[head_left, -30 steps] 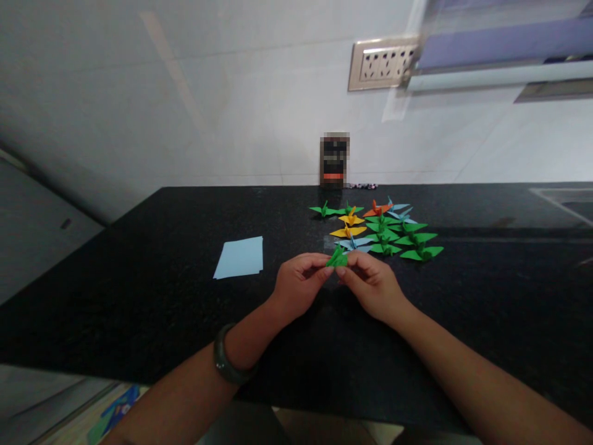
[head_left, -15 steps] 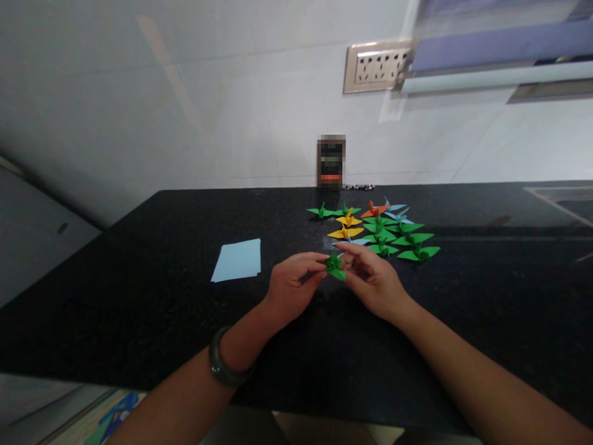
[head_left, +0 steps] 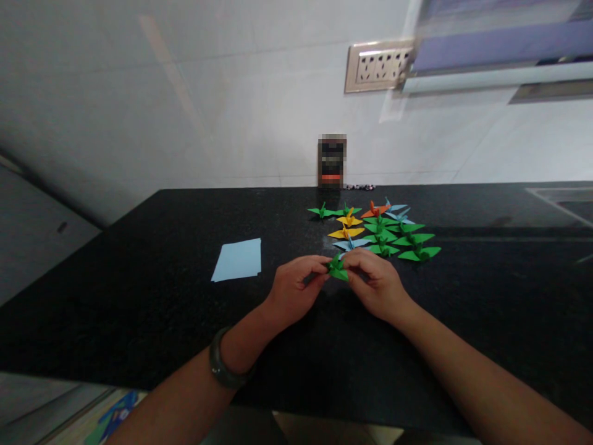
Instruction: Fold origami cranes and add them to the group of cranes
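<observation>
A green origami crane point(head_left: 338, 268) is between my hands, just above the black countertop. My left hand point(head_left: 300, 285) pinches its left side between thumb and fingers. On the other side, my right hand point(head_left: 374, 279) is closed on the crane with thumb and forefinger, the remaining fingers curled. Just beyond my fingertips lies a light blue paper crane point(head_left: 351, 245), partly hidden by my right hand. Several finished cranes stand in a group behind it: green ones point(head_left: 419, 253), yellow ones point(head_left: 346, 233), an orange one point(head_left: 374, 211) and more blue ones.
A stack of light blue paper squares point(head_left: 238, 259) lies left of my hands on the black countertop point(head_left: 152, 309). Against the wall stands a small blurred dark box point(head_left: 332, 162) with a beaded strand point(head_left: 361, 187) beside it. A socket panel point(head_left: 378, 67) is on the wall.
My right fingers, raised and spread before, have come down and closed on the green crane. Its wings show more now, and the blue crane behind is less covered.
</observation>
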The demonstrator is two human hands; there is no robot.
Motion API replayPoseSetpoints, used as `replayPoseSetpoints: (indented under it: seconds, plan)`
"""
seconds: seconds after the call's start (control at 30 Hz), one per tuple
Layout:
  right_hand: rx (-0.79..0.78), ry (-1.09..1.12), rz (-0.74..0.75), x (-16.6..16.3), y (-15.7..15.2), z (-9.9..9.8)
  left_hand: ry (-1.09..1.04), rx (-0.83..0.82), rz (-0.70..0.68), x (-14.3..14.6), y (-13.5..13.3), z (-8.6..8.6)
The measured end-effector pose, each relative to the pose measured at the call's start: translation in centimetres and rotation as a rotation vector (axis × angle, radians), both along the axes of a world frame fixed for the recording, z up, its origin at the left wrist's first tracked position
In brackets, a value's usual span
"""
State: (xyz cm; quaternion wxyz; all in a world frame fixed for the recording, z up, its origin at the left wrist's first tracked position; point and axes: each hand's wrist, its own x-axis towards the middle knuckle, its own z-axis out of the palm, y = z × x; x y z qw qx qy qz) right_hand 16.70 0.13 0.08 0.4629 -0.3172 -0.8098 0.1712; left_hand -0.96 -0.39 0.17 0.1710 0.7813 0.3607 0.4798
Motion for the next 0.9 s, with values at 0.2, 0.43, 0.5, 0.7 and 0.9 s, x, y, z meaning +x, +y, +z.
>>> replayPoseSetpoints:
  seconds: [0.2, 0.43, 0.5, 0.7, 0.9]
  plan:
    - [-0.09, 0.051, 0.011, -0.16, -0.06, -0.23, -0.062, -0.09, 0.02, 0.06, 0.11, -0.04]
    - [-0.174, 0.115, 0.0, -0.42, -0.11, -0.55, -0.165, -0.26, 0.031, 0.12, -0.07, -0.29]
    - [-0.165, 0.125, -0.003, -0.49, -0.14, -0.42, -0.256, -0.356, 0.034, 0.27, -0.13, -0.33]
    - [-0.186, 0.161, -0.013, -0.58, -0.27, -0.11, -0.477, -0.666, -0.032, 0.62, 0.04, -0.38]
    - [-0.395, 0.331, 0.043, -0.89, -0.26, -0.46, -0.491, -0.711, -0.087, 0.34, 0.38, -0.54]
